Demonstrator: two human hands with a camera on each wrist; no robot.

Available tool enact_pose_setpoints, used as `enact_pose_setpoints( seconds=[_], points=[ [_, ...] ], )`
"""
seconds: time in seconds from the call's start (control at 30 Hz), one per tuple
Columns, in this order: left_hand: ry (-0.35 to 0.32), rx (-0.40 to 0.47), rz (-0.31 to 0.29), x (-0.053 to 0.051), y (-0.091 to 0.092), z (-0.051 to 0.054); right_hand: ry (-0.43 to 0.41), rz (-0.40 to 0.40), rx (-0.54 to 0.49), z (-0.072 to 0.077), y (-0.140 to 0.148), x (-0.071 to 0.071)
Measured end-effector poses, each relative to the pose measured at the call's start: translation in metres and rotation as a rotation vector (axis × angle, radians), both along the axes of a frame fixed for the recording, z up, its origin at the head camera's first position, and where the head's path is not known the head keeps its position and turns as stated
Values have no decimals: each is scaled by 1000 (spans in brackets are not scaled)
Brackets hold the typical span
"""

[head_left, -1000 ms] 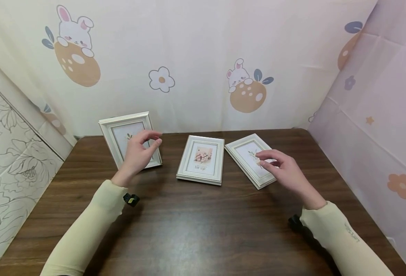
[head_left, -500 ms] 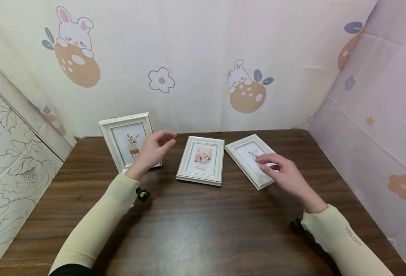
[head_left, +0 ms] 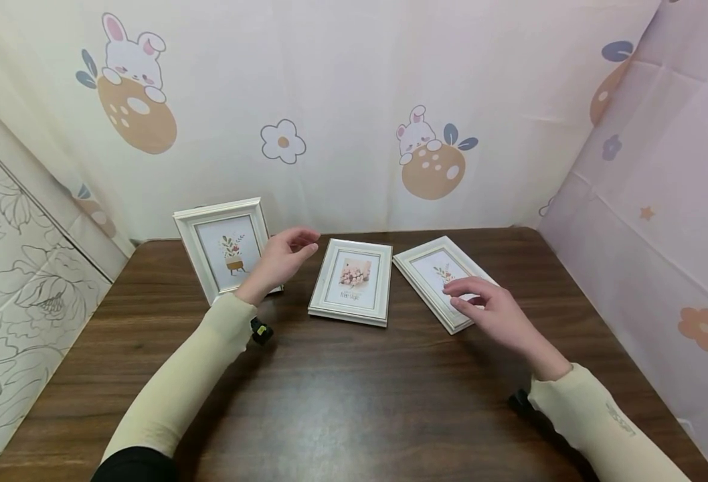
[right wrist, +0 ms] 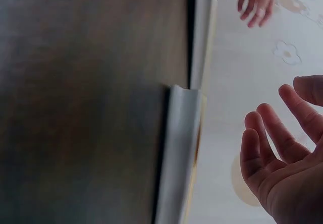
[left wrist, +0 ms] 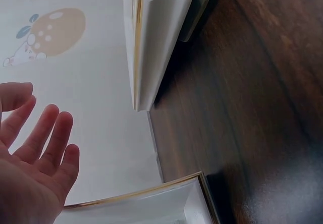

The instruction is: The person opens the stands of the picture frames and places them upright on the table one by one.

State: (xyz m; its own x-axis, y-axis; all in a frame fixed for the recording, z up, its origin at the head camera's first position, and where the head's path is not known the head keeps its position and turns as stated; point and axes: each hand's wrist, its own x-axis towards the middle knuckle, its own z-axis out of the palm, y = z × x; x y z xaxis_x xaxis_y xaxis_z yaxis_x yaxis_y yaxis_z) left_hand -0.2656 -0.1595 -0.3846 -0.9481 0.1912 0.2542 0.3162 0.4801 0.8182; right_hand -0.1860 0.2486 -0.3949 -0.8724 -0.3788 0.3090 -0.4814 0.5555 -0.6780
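Hands first: both are released, fingers loosely bent, nothing grasped. Taking the middle of the worktop [head_left: 354, 388] as clock centre, my left hand [head_left: 282, 258] hovers at eleven o'clock, between the standing frame [head_left: 224, 248] and the middle frame [head_left: 352, 281]. My right hand [head_left: 492, 308] hangs at two o'clock, over the lower part of the angled frame [head_left: 435, 281]; the right wrist view shows the fingertips apart from it.

Positions noted. Standing frame: half past ten, upright, tilted back, near the patterned curtain [head_left: 342, 100]. Middle frame: twelve o'clock, face up. Angled frame: half past one, face up, turned askew, its left corner just beside the middle frame; whether they touch, I cannot confirm.

Hazards, in my judgement. Principal risk is the standing frame toppling: my left wrist crosses its lower right corner in the head view, and a careless sleeve could catch the edge. Contact there I cannot establish, and how firmly its back is propped is unclear. Second: if I lift either flat frame with a twist, its corner could knock its neighbour, chipping the white moulding. Third: pinching one thin edge alone could let a frame slip and drop onto the worktop.
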Motion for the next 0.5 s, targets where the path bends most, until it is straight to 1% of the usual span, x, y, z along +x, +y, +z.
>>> enact_pose_setpoints(
  seconds=[0.2, 0.37, 0.5],
  points=[
    [-38, -35, 2, -7, 3, -3, 33, 69, 46, -10, 2, 5],
    [-71, -71, 7, -14, 6, -6, 42, 104, 57, -10, 1, 11],
    [-94, -79, 2, -20, 10, -6, 53, 137, 73, -11, -5, 16]
  ],
)
